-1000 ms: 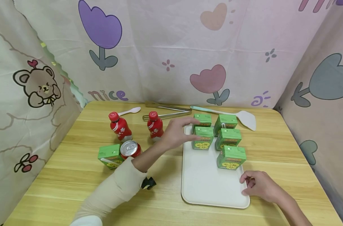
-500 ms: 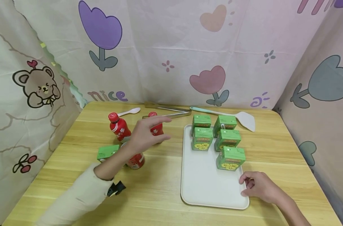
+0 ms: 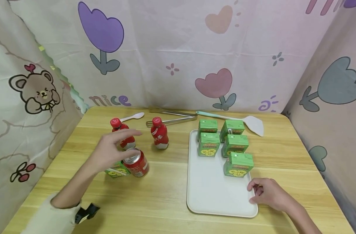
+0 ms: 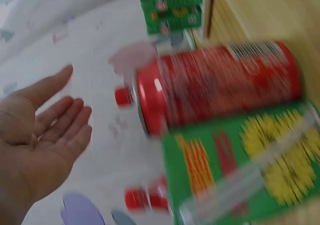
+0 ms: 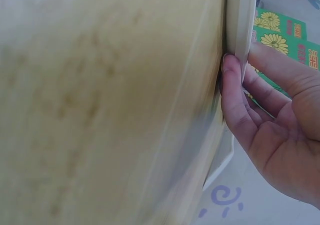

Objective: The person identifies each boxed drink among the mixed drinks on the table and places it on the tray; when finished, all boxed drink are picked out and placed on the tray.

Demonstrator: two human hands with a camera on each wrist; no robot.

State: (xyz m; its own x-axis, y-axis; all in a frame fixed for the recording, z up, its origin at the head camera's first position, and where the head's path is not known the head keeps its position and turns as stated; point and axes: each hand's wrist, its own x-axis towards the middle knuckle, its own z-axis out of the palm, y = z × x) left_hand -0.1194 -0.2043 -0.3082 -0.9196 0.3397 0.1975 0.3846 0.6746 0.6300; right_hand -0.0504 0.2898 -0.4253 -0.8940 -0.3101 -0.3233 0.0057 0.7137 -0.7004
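My left hand (image 3: 109,151) hovers over a green juice box (image 3: 115,172) with a straw on its side, fingers and thumb spread and holding nothing. Touching or close beside that box, a red drink can (image 3: 139,166) stands upright. In the left wrist view the box (image 4: 200,160) and the can (image 4: 215,85) are near the hand, with space between. With thumb and fingers, my right hand (image 3: 270,193) pinches the right rim of a white tray (image 3: 216,195); the right wrist view shows the fingertips on the tray edge (image 5: 240,25). Several green juice boxes (image 3: 208,146) stand at the tray's far end.
Two red bottles stand behind the can, one (image 3: 159,135) to the right, the other (image 3: 128,141) partly behind my left hand. Along the back lie a pale spoon (image 3: 136,115), metal tongs (image 3: 178,120) and a spatula (image 3: 252,124). A printed cloth (image 3: 154,48) surrounds the table.
My left hand has moved left from the juice boxes on the tray to above the can and the lone box, staying spread. My right hand has stayed on the tray rim.
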